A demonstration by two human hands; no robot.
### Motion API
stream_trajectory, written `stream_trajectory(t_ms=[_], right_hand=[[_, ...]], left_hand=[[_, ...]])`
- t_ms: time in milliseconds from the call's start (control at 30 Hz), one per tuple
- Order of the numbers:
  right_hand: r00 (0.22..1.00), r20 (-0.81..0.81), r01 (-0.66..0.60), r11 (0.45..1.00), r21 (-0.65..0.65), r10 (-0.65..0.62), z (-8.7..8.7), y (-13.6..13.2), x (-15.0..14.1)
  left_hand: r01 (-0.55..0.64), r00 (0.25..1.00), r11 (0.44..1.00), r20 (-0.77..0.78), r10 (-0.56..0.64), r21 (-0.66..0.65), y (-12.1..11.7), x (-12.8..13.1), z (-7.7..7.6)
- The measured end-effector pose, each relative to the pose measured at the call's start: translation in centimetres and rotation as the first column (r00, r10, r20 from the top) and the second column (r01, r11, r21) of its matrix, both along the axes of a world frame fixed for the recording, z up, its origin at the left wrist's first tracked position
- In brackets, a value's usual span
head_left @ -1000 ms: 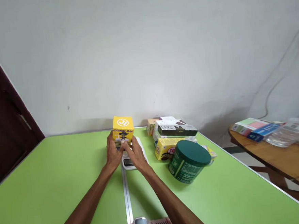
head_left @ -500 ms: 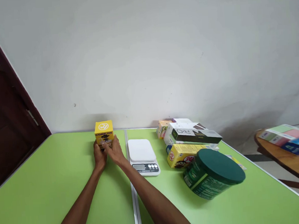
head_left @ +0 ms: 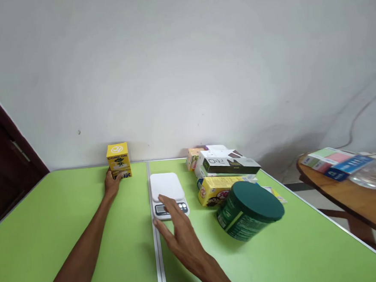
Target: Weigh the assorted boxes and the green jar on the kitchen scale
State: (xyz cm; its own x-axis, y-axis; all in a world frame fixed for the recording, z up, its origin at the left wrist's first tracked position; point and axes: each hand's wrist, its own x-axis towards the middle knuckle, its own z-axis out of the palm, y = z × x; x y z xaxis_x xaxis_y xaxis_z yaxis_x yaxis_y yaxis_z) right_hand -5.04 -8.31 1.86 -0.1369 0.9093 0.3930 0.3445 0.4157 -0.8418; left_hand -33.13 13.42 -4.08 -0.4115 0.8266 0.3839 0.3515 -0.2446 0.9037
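A yellow box [head_left: 118, 156] printed "COME ON" stands upright near the wall at the back left. My left hand [head_left: 113, 182] grips its lower part, with the thumb across the front and the fingers behind the left side. My right hand [head_left: 181, 236] is apart from the box, thumb and fingers spread, holding nothing. It hovers in front of the white kitchen scale [head_left: 167, 186], its fingertips overlapping the scale's button panel in view. Part of that panel is hidden by the fingers.
Right of the scale lie a yellow carton [head_left: 215, 189], a black-and-white box [head_left: 231, 164] on other boxes, and a small orange box [head_left: 194, 157]. A green lidded tub [head_left: 247, 212] stands nearer. On a wooden side table [head_left: 369, 203] are a colourful box [head_left: 337, 162] and clear plastic [head_left: 372, 175].
My right hand has let go of the yellow box and moved right and nearer, opening out. My left hand stays on the box. The view has turned slightly to the right.
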Motion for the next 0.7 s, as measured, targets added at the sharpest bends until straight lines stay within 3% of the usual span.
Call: stream_trajectory(t_ms=[133, 233, 367, 433, 500, 600, 700], right_hand=[[0.976, -0.005, 0.218, 0.968, 0.126, -0.219, 0.9, -4.5, 5.7], [0.883, -0.102, 0.469, 0.867, 0.169, -0.458, 0.7, -6.7, 9.9], [0.621, -0.283, 0.755, 0.655, -0.034, -0.731, -0.1, -7.4, 14.7], [0.535, -0.367, 0.779, 0.613, -0.134, -0.761, -0.4, -6.8, 16.4], [0.493, -0.442, 0.775, 0.609, -0.17, -0.75, -0.8, -5.8, 17.7], [0.47, -0.475, 0.757, 0.617, -0.217, -0.744, -1.8, -4.1, 18.9], [0.59, -0.466, 0.623, 0.739, -0.257, -0.659, -3.2, -2.7, 19.3]], left_hand=[[0.06, 0.998, 0.994, 0.03, -0.057, -0.094, -0.8, -0.3, 1.4], [-0.026, 0.996, 0.989, 0.079, 0.037, -0.143, -3.2, 0.9, 1.5], [-0.137, 0.987, 0.988, -0.1, 0.13, -0.07, -8.8, 4.6, 1.5], [-0.085, 0.966, 0.994, -0.238, 0.097, 0.063, -12.0, 7.6, 2.1], [0.047, 0.947, 0.985, -0.322, 0.01, 0.167, -15.1, 11.1, 2.8], [0.328, 0.891, 0.936, -0.37, -0.262, 0.127, -19.0, 17.0, 3.3], [0.626, 0.714, 0.777, -0.355, -0.604, -0.063, -21.0, 22.6, 3.2]])
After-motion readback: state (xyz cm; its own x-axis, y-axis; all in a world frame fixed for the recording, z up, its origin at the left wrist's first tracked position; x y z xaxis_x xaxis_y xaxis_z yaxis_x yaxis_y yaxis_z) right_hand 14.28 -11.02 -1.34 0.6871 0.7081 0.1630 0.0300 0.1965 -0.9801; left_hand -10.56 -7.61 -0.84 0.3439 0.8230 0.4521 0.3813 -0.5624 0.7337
